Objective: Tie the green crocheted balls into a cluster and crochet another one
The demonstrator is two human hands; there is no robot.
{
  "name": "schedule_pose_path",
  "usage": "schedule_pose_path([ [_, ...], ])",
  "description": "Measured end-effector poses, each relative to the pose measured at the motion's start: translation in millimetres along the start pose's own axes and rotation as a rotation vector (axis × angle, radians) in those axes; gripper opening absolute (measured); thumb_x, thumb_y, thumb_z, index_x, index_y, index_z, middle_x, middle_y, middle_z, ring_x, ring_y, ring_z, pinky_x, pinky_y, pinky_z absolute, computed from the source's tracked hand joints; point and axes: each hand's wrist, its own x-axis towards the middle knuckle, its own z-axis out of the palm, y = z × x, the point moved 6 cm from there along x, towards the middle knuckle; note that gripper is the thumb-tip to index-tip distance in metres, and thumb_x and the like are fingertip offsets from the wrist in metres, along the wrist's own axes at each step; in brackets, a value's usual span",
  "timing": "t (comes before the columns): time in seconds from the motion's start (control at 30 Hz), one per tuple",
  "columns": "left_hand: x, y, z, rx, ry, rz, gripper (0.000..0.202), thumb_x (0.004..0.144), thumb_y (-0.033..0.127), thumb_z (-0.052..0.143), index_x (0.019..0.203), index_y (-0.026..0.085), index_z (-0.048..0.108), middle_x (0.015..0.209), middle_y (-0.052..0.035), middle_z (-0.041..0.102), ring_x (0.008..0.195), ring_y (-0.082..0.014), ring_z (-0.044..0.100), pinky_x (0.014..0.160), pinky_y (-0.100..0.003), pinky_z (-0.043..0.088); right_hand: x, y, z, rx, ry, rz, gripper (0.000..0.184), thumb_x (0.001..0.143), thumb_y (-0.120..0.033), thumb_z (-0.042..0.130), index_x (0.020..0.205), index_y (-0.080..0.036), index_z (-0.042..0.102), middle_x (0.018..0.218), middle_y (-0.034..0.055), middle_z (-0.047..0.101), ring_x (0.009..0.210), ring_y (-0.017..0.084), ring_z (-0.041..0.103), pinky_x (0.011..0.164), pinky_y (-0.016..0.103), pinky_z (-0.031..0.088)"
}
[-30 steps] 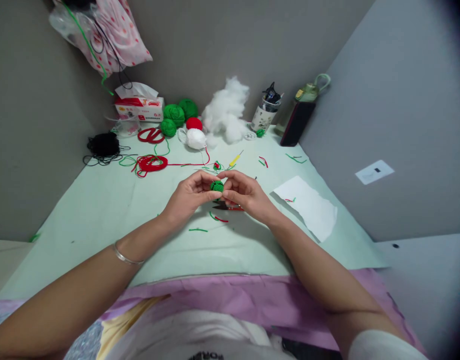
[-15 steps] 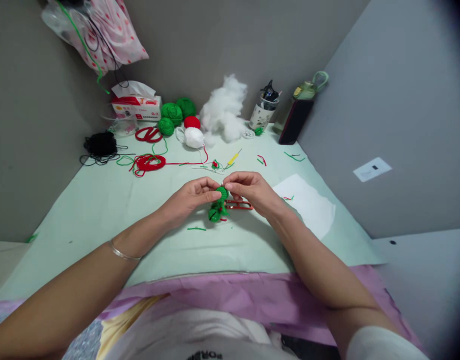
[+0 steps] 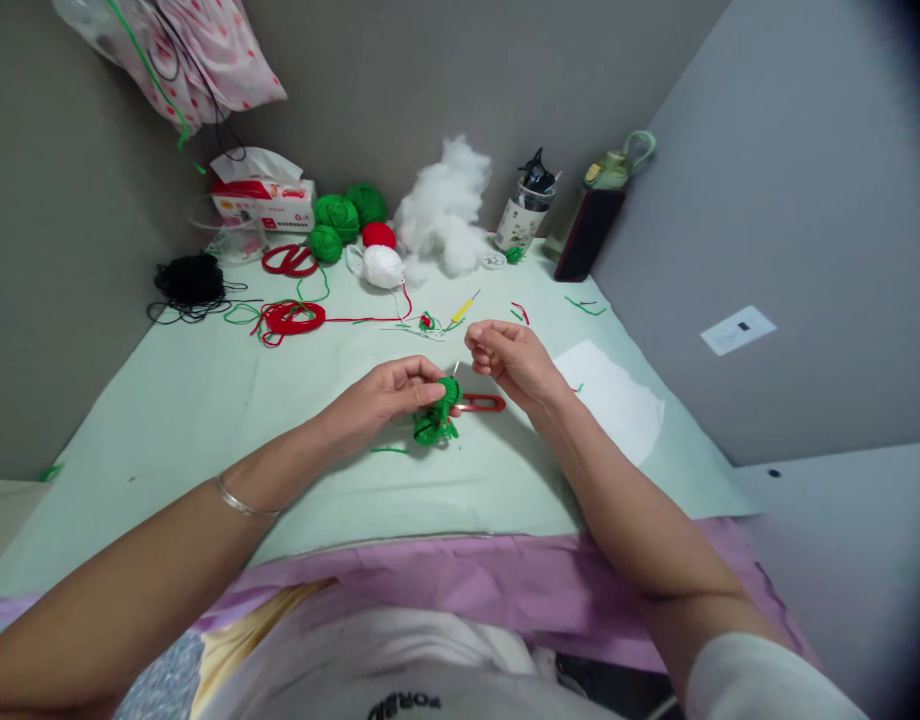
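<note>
My left hand [image 3: 404,390] is closed around a small green crocheted figure [image 3: 436,415], thumb on its near side. The figure has a rounded lower part and dark lines across it. A thin pale needle [image 3: 456,369] stands up from its top. To the right and above, my right hand [image 3: 505,355] is raised, thumb and forefinger pinched together, apart from the figure. Whatever lies in that pinch is too fine to see. An orange-red thread snipper [image 3: 484,403] rests on the table just right of the figure, its left end hidden behind it.
Behind my hands lie a yellow-handled crochet hook [image 3: 464,308], coiled red yarn [image 3: 291,318] and red scissors [image 3: 290,262]. Green yarn balls [image 3: 336,218], white stuffing [image 3: 449,215], a pen cup [image 3: 521,220] and a phone [image 3: 591,235] line the back. White paper [image 3: 614,405] lies right.
My right hand has moved up and to the right, away from the green figure, leaving the needle showing at its top. My left hand keeps its hold.
</note>
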Motion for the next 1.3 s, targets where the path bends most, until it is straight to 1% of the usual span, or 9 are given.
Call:
schedule_pose_path([
  [0.1,0.4,1.4,-2.6,-0.007,0.017,0.026,0.025,0.088,0.039,0.079,0.096,0.019,0.067,0.088,-0.0075,0.077,0.085,-0.0225,0.074,0.08,-0.035,0.054,-0.3,6.1,-0.1,-0.032,-0.11,0.102,0.041,0.072,-0.051,0.086,0.081,-0.013,0.073,0.075,0.0002,0.063,0.055,0.006,0.048,0.051,0.021,0.04],
  [0.23,2.1,3.7,-4.3,-0.02,-0.001,0.042,0.024,0.091,0.037,0.076,0.097,0.016,0.067,0.09,-0.0083,0.077,0.084,-0.0208,0.073,0.083,-0.035,0.055,-11.3,11.7,13.9,-0.069,-0.258,0.204,0.036,0.071,-0.046,0.089,0.081,-0.015,0.073,0.065,-0.0032,0.06,0.057,0.007,0.05,0.056,0.022,0.044],
  [0.5,3.1,0.6,-1.6,-0.03,-0.02,0.022,0.026,0.089,0.037,0.078,0.099,0.016,0.066,0.088,-0.0063,0.075,0.081,-0.018,0.07,0.076,-0.03,0.054,-20.0,8.1,28.2,-0.025,-0.181,0.165,0.023,0.069,-0.033,0.087,0.074,-0.017,0.07,0.056,-0.005,0.058,0.051,0.008,0.049,0.054,0.023,0.044],
  [0.67,1.0,-1.3,-0.6,-0.003,-0.029,-0.007,0.026,0.092,0.04,0.073,0.098,0.017,0.063,0.086,-0.0063,0.073,0.082,-0.0201,0.071,0.075,-0.031,0.053,-1.5,7.1,3.9,0.139,0.062,0.025,0.016,0.066,-0.021,0.08,0.067,-0.017,0.065,0.058,-0.0064,0.057,0.051,0.005,0.049,0.049,0.016,0.042],
  [0.77,-0.6,-3.6,2.2,-0.009,-0.047,-0.037,0.026,0.092,0.039,0.073,0.098,0.017,0.062,0.089,-0.0082,0.074,0.085,-0.0216,0.072,0.076,-0.032,0.053,4.3,4.3,-9.8,0.199,0.114,0.019,0.023,0.068,-0.028,0.083,0.076,-0.019,0.064,0.07,-0.0059,0.064,0.062,0.005,0.06,0.058,0.015,0.05],
  [0.87,0.1,-5.2,3.2,-0.046,-0.049,-0.029,0.022,0.094,0.037,0.071,0.101,0.017,0.064,0.092,-0.0071,0.073,0.086,-0.0213,0.072,0.079,-0.033,0.054,0.1,-1.4,-5.3,0.289,0.035,0.057,0.031,0.069,-0.032,0.086,0.083,-0.021,0.061,0.083,-0.0024,0.073,0.077,0.011,0.071,0.064,0.018,0.056],
  [0.93,1.2,-6.8,3.3,-0.066,-0.054,-0.025,0.022,0.095,0.036,0.069,0.107,0.018,0.066,0.096,-0.0062,0.071,0.084,-0.0202,0.072,0.079,-0.034,0.055,-5.9,-5.1,5.6,0.323,-0.065,0.084,0.032,0.07,-0.032,0.086,0.084,-0.02,0.059,0.075,-0.0042,0.07,0.065,0.009,0.067,0.055,0.017,0.051],
  [1.1,1.8,-13.7,5.7,-0.038,-0.088,-0.095,0.022,0.097,0.038,0.064,0.107,0.017,0.067,0.084,-0.0042,0.069,0.076,-0.0185,0.069,0.075,-0.033,0.055,-15.5,-10.3,21.8,0.161,-0.222,0.028,0.02,0.083,-0.031,0.074,0.081,-0.018,0.061,0.045,-0.0128,0.041,0.038,0.002,0.022,0.041,0.017,0.021],
  [1.3,1.0,-13.0,6.3,-0.03,-0.086,-0.119,0.023,0.094,0.039,0.067,0.097,0.017,0.063,0.071,-0.0034,0.066,0.072,-0.021,0.069,0.067,-0.032,0.054,-12.5,-24.1,3.3,-0.098,-0.005,-0.22,0.023,0.082,-0.035,0.075,0.081,-0.017,0.062,0.048,-0.0108,0.039,0.045,0.004,0.025,0.047,0.022,0.015],
])
